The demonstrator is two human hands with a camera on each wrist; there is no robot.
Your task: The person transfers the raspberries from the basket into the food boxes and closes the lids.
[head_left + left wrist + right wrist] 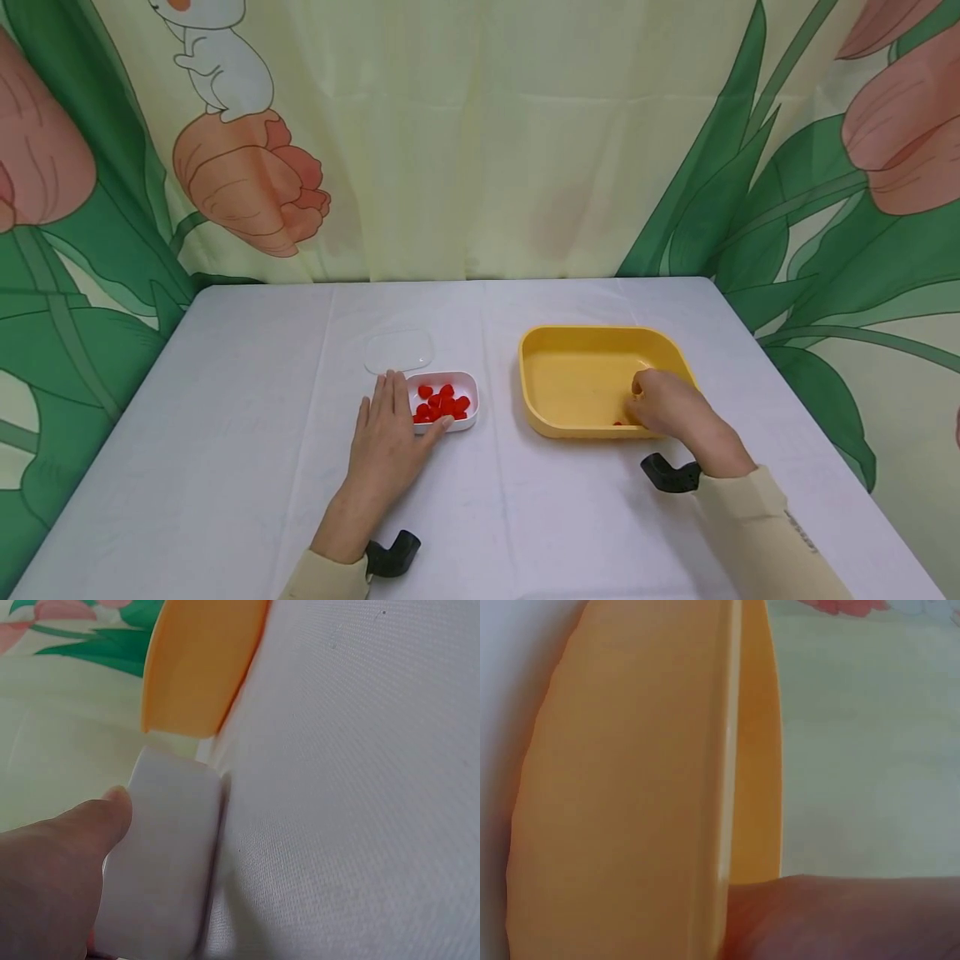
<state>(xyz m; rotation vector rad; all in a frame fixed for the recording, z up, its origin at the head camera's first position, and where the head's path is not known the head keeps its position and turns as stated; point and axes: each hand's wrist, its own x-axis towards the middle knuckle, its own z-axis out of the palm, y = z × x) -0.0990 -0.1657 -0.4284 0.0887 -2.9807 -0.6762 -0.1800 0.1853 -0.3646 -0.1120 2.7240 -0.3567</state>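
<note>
My left hand (390, 437) lies at the left side of a small white box (470, 422), fingers straight, the thumb on its near rim. Several red heart-like pieces (447, 406) fill part of that box. In the left wrist view the thumb (97, 821) presses at the edge of the box (161, 862). My right hand (671, 408) reaches down into the right side of a yellow tray (570, 375), its fingers curled and the fingertips mostly hidden. I cannot tell whether they hold something. A small red piece (618, 423) shows near them by the tray's front wall.
Behind the white box lies a clear plastic lid (400, 350). A white cloth (232, 433) covers the table, and a printed curtain (480, 150) hangs behind it. The tray's side wall (622, 795) takes up much of the right wrist view.
</note>
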